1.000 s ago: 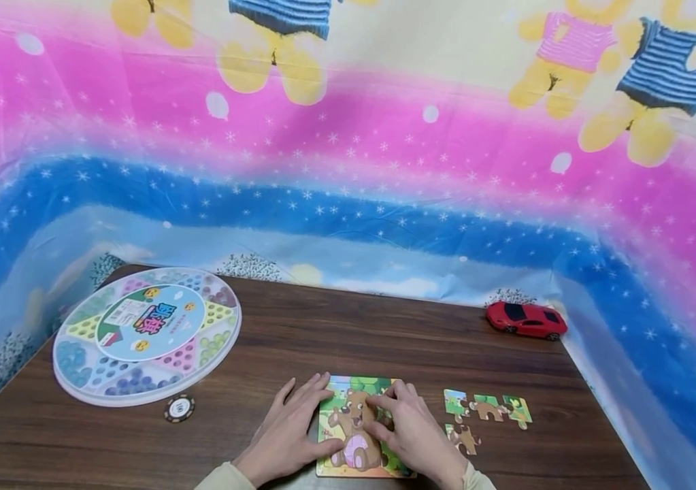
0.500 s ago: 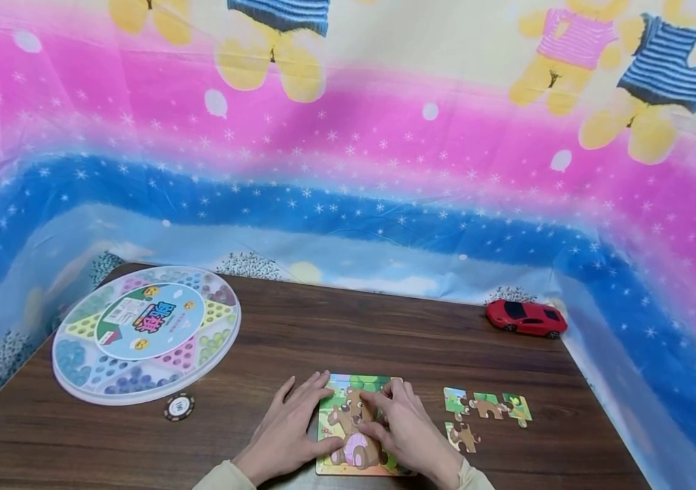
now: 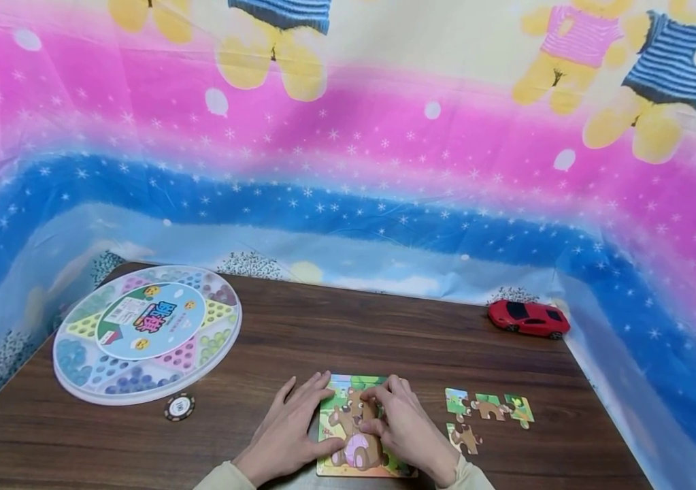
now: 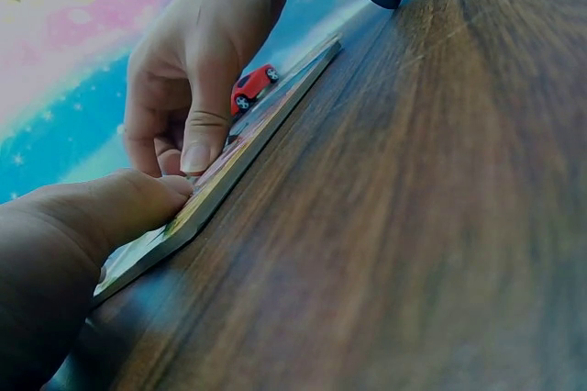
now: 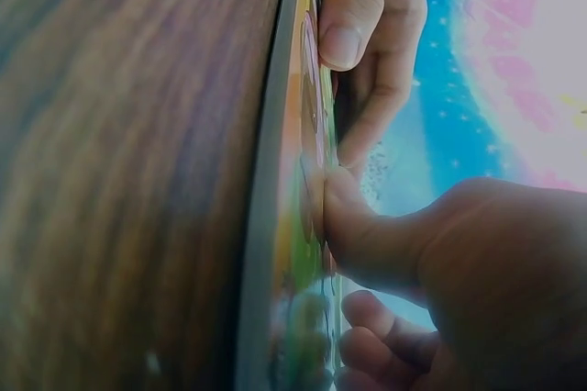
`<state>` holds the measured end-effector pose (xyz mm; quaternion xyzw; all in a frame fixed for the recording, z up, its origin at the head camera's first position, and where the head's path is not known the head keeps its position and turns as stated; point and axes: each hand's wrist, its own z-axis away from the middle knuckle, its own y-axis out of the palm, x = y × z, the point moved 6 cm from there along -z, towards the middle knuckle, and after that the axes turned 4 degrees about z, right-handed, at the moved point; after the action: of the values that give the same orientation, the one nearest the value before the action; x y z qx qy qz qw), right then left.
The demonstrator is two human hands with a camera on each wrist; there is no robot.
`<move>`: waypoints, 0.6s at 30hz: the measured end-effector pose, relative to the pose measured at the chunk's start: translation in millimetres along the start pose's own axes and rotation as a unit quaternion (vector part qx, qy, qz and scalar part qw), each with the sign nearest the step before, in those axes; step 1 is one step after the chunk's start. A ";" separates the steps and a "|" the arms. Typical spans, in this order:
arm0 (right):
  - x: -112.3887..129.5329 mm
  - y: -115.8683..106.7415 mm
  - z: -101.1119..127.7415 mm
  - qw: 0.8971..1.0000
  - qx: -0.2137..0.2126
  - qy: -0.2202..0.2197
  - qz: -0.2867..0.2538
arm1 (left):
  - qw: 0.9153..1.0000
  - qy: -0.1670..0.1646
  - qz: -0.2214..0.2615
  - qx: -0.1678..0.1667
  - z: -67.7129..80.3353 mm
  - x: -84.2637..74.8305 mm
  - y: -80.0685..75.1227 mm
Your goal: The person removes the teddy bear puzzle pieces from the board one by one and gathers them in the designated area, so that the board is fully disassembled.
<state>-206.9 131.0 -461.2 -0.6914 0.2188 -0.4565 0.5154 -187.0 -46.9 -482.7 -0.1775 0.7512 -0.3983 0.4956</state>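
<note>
Two hands (image 3: 291,430) (image 3: 413,429) on one bear puzzle (image 3: 356,450), four loose pieces (image 3: 488,404), one car (image 3: 529,320)

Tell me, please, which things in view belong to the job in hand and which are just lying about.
In the job, apparently:
bear puzzle, touched by left hand and right hand
four loose pieces to its right

Just lying about:
round game board
poker chip
red toy car

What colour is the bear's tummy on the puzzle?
The bear's tummy is pink, seen best in the head view.
</note>
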 end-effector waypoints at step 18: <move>0.3 -0.1 -1.1 1.000 0.010 0.018 -0.017 | 1.000 -0.001 -0.004 0.002 -0.2 1.4 0.8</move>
<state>-207.7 130.3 -460.9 -0.6819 0.2120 -0.4793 0.5103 -187.7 -47.2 -484.2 -0.1799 0.7493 -0.4014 0.4949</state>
